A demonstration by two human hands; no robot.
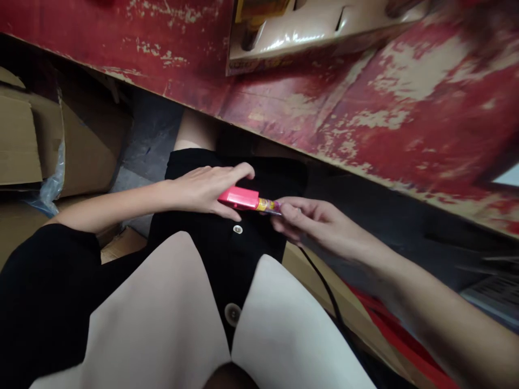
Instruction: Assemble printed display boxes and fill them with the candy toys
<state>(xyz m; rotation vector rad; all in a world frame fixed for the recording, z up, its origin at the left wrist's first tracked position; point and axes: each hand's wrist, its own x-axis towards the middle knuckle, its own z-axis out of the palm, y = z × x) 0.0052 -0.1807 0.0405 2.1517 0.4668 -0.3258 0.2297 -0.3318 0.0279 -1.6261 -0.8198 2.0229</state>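
Red tabletop (pixel 174 59) spans the view from ten o'clock through twelve to three, its edge slanting just beyond the hands; an open carton (pixel 284 40) sits on it toward one. Cardboard boxes (pixel 91 129) crowd nine to ten, a scrap of clear plastic film (pixel 55 181) hanging by them. Black cord (pixel 324 275) shows from below the right hand and runs toward five, near a red strip (pixel 401 329). Tabletop paint worn through in pale, ragged patches; carton glossy, cardboard matt brown and creased. Black garment (pixel 259 237) with round buttons fills the lap; broad pale collar (pixel 154 297) at six to seven. Pink piece (pixel 243 198) over the lap, mid-view: smooth, shiny, blocky, straight-edged. A slim printed piece (pixel 266 205), yellow and purple, adjoins its three-o'clock end. Shared long axis lies nearly level, from nine to slightly past three, the printed piece pointing at the right hand. Left hand (pixel 203 186) half open, thumb and forefinger spread either side of the pink piece; its nine-o'clock end is hidden there, firmness of hold cannot be told. Right hand (pixel 308 219) closed, thumb and fingers pinching the printed piece and covering its far tip.
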